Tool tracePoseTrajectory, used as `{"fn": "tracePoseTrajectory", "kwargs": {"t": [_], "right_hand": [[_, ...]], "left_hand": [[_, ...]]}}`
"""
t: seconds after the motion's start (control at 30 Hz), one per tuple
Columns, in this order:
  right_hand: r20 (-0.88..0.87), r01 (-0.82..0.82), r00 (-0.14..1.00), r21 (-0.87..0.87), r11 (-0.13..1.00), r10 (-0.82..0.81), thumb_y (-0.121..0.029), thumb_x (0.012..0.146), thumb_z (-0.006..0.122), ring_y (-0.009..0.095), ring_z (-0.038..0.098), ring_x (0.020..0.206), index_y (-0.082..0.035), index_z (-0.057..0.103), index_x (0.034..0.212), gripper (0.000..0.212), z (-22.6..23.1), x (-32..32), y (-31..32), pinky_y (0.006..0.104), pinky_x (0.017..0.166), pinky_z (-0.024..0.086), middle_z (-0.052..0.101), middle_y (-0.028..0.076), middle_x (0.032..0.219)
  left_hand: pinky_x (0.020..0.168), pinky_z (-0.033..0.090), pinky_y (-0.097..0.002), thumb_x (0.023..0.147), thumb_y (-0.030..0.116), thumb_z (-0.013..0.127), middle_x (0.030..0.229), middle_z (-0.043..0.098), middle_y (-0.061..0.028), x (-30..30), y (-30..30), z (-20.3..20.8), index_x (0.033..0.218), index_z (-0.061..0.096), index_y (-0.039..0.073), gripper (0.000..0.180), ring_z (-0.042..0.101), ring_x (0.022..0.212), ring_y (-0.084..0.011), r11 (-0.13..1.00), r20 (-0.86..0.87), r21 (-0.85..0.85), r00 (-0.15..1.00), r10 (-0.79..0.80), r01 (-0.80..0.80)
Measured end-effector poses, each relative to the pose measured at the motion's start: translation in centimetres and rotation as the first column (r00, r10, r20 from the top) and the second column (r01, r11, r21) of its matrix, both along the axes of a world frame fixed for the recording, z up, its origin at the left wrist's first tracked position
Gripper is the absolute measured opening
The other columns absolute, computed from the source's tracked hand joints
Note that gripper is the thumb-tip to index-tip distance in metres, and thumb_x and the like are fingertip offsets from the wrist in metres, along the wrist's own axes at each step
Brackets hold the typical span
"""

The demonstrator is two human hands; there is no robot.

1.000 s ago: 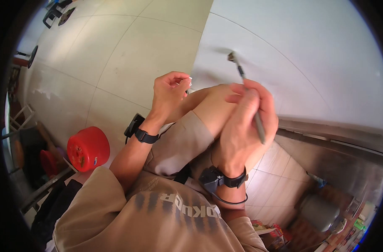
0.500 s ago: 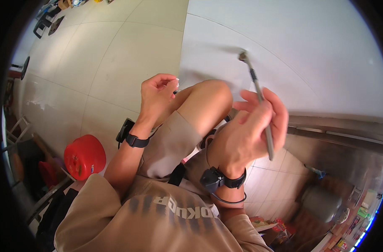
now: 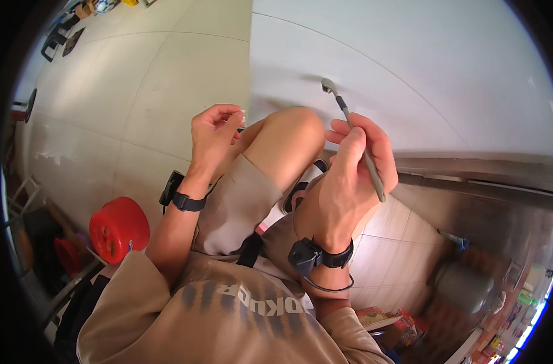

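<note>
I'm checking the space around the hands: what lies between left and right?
In the head view, the person's bent, bare knee shows between the left hand and the right hand, which holds a slim tool; depth is unclear.

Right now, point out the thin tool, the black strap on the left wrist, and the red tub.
Thin tool (image 3: 374, 174): head view, on the lower handle.
Black strap (image 3: 190, 204): head view, on its band.
Red tub (image 3: 128, 221): head view, on its curved side.
</note>
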State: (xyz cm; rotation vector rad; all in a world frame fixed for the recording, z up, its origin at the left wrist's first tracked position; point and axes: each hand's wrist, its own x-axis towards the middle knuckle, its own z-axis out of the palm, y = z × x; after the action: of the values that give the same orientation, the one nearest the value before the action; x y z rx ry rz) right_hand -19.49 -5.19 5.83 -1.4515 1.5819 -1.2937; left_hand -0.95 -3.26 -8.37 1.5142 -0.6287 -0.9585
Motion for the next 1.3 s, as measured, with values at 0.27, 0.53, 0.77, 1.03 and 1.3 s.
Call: {"fn": "tracePoseTrajectory", "kwargs": {"t": [0.27,0.53,0.77,1.03,1.3], "right_hand": [[0.188,0.097,0.979,-0.073,0.993,-0.082,-0.008,0.095,0.051,0.017,0.063,0.070,0.005,0.068,0.100,0.022,-0.9,-0.2,-0.7,0.0303,0.069,0.050,0.069,0.012,0.078],[0.371,0.359,0.887,-0.174,0.917,-0.276,-0.012,0.095,0.049,0.014,0.062,0.066,0.004,0.068,0.095,0.025,-0.3,-1.3,-0.9,0.0256,0.060,0.042,0.069,0.011,0.077],[0.393,0.415,0.864,-0.200,0.887,-0.316,-0.003,0.091,0.048,0.017,0.061,0.067,0.003,0.063,0.097,0.017,-0.5,-1.0,-1.3,0.0296,0.061,0.050,0.066,0.013,0.074],[0.313,0.338,0.905,-0.114,0.934,-0.289,-0.008,0.094,0.050,0.015,0.062,0.068,0.002,0.063,0.098,0.017,-0.3,-2.0,-1.3,0.0280,0.062,0.046,0.068,0.012,0.079],[0.282,0.312,0.921,-0.115,0.943,-0.270,-0.012,0.099,0.050,0.015,0.060,0.073,0.002,0.062,0.101,0.018,-0.6,-2.0,-1.0,0.0295,0.068,0.047,0.066,0.012,0.083]], "left_hand": [[0.052,0.048,-0.0218,0.091,0.012,0.072,0.080,0.070,-0.0047,0.0,0.3,-0.5,0.100,0.073,0.000,0.014,0.061,0.060,-0.0080,1.000,0.039,0.014,0.999,0.004,-0.004],[0.052,0.047,-0.0221,0.091,0.011,0.072,0.081,0.071,-0.0053,-0.7,0.3,-0.5,0.100,0.073,0.000,0.014,0.061,0.060,-0.0080,1.000,0.044,0.029,0.999,0.010,-0.011],[0.052,0.047,-0.0221,0.091,0.010,0.072,0.081,0.071,-0.0055,-0.5,-0.1,-0.2,0.100,0.072,0.000,0.014,0.061,0.060,-0.0080,0.999,0.062,0.026,0.998,0.023,-0.025],[0.052,0.047,-0.0219,0.091,0.010,0.072,0.080,0.071,-0.0060,-1.0,0.5,0.2,0.100,0.072,-0.001,0.014,0.061,0.060,-0.0081,1.000,0.055,-0.005,0.998,0.000,0.000],[0.052,0.047,-0.0218,0.091,0.009,0.072,0.080,0.071,-0.0061,-0.4,0.4,0.0,0.100,0.072,-0.001,0.014,0.061,0.060,-0.0078,1.000,0.055,-0.008,0.998,0.023,-0.022]]}}
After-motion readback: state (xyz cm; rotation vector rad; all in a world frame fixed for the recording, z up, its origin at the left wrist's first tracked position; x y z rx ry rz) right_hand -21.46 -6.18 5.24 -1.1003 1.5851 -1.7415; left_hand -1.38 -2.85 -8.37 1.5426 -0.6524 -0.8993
